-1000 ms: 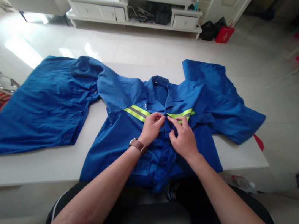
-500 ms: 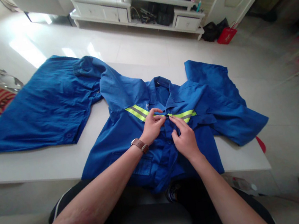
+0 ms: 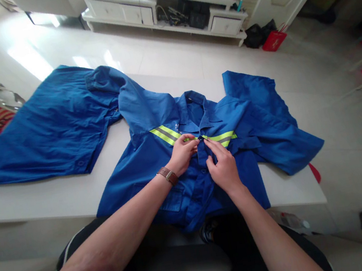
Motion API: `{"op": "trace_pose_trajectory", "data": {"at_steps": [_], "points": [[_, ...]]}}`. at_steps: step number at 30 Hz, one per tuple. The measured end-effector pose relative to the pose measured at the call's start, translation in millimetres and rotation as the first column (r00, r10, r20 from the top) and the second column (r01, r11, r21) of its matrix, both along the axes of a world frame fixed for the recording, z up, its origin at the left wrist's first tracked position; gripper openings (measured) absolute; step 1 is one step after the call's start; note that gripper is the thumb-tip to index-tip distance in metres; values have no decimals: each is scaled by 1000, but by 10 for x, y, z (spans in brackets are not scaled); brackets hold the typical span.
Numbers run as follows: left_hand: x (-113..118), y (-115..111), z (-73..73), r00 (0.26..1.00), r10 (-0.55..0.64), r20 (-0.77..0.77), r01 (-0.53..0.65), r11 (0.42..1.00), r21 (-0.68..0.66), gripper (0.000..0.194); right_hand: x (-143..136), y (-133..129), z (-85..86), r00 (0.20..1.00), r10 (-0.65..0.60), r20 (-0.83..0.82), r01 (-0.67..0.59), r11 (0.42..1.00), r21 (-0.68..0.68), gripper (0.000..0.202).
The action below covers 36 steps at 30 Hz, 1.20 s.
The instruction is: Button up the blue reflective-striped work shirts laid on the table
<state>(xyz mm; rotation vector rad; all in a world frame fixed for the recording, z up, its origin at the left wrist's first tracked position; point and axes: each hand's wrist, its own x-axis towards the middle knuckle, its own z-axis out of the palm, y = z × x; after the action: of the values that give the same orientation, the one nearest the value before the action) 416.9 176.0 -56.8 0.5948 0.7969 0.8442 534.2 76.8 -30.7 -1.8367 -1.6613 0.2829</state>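
Here's the blue jacket [image 3: 201,157], right in front of you, spread face up on the white surface [image 3: 48,196], collar [image 3: 190,98] at 12 o'clock, hem towards you at 6! Your hands meet at the chest on the front edge. Your left hand [image 3: 183,154] has a firm grip, thumb and forefinger pinching the cloth. Your right hand [image 3: 223,165] brings its fingertips to the same spot, thumb apart and lower; whether that grip pinches any fabric, I cannot tell. Down at 6 o'clock from your fingers sits a button [image 3: 203,170]. Reflective stripes flank you: one [image 3: 166,135] between 9 and 10 o'clock, the other [image 3: 226,138] at 3. A brown watch [image 3: 167,175] circles your left wrist at 8.

Move outward! A second blue garment [image 3: 47,131] sprawls across the surface between 9 and 10 o'clock, touching the jacket's sleeve. At 2 o'clock lies more blue cloth [image 3: 252,92]. Beyond, at 12, a white cabinet [image 3: 109,8] carries small items, and a red bag [image 3: 274,40] stands on the floor between 1 and 2.
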Motion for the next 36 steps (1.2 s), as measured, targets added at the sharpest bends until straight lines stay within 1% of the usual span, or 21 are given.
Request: {"op": "trace_pose_trajectory", "data": {"at_steps": [4,7,8,10,12,13,15,19,22,24,27,31,36], "points": [[-3,-47,-4,999,38,-16,-40,984,-173,32,-23,6,-21,1000,-7,-4,7,1000,-22,57],[-4,-97,-12,999,52,14,-46,960,-278,18,-50,8,-41,1000,0,4,0,1000,-27,57],[-3,-110,-10,999,36,36,-23,949,-314,13,-57,7,-48,1000,-2,8,2,1000,-26,56],[2,-121,-1,996,-32,85,62,923,-381,5,-65,4,-65,1000,-8,17,9,1000,-21,56],[11,-114,12,988,-95,125,140,897,-419,11,-66,1,-82,1000,-10,25,10,1000,-18,55],[15,-106,18,985,-107,137,156,891,-426,13,-63,0,-91,1000,-9,28,9,1000,-15,55],[19,-91,28,985,-92,148,147,894,-422,14,-56,1,-102,999,-10,33,10,1000,-7,55],[11,-89,43,987,-59,151,113,918,-379,8,-46,3,-96,999,-18,46,18,1000,-5,53],[6,-99,61,989,-36,147,89,923,-374,5,-51,0,-73,997,-9,78,10,1000,-7,54],[9,-96,77,994,-1,113,47,913,-406,11,-58,-3,-57,993,8,115,-6,1000,-12,55],[16,-81,104,998,36,47,-9,881,-472,21,-69,-9,-37,983,39,178,-35,999,-29,56],[19,-63,134,997,16,82,27,864,-502,25,-72,-16,-10,972,45,230,-35,998,-46,56],[21,-64,119,992,-6,130,67,878,-475,24,-62,-22,12,968,20,252,-11,999,-38,56]]}}
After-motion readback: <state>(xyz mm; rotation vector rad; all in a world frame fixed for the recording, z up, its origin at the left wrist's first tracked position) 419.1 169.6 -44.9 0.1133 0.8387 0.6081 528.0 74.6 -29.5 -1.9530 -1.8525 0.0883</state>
